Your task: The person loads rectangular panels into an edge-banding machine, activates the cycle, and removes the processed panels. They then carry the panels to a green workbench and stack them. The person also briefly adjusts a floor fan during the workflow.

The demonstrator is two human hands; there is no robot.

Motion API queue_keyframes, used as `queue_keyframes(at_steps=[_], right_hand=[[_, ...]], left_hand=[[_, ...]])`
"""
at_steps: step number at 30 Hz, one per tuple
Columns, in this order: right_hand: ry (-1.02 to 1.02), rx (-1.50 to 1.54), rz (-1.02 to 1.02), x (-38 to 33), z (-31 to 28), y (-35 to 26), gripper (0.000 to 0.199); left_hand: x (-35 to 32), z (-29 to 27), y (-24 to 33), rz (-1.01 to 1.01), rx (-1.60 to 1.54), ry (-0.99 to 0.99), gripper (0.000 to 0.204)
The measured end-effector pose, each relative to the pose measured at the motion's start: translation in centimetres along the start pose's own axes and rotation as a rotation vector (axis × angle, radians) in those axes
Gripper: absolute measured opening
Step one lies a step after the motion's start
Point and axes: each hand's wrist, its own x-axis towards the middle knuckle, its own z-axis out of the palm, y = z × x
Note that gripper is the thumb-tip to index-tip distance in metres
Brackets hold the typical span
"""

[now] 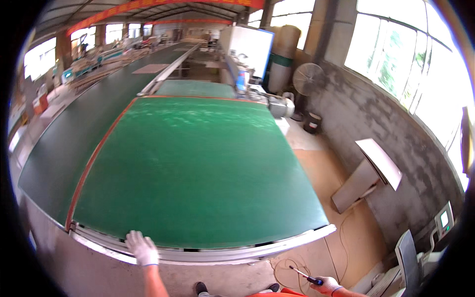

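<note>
My left hand, in a white glove, lies with its fingers stretched out over the near metal edge rail of a wide green conveyor belt. Down at the lower right, my right hand, also gloved, is closed round the dark blue handle of what looks like a screwdriver. Its thin shaft points up and to the left, away from the belt. The flat belt fills the middle of the view and carries pale scuff marks toward its far end.
Left of the belt runs a long dark conveyor with a flat panel on it. At right stand a slanted board on a stand, a fan, a dark bucket and a scale-like device. A cable coils on the floor.
</note>
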Motion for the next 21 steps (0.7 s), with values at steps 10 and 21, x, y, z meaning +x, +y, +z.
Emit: queue_keyframes(at_steps=[10, 21], right_hand=[[0.409, 0.845, 0.301, 2.0, -1.9, 27.0, 0.012], [0.186, 0.682, 0.150, 14.9, -21.6, 25.6, 0.042]], left_hand=[[-4.7, 0.2, 31.0, 0.036, 0.004, -0.481, 0.066], [-6.4, 9.8, 57.2, 0.158, 0.181, -0.494, 0.069]])
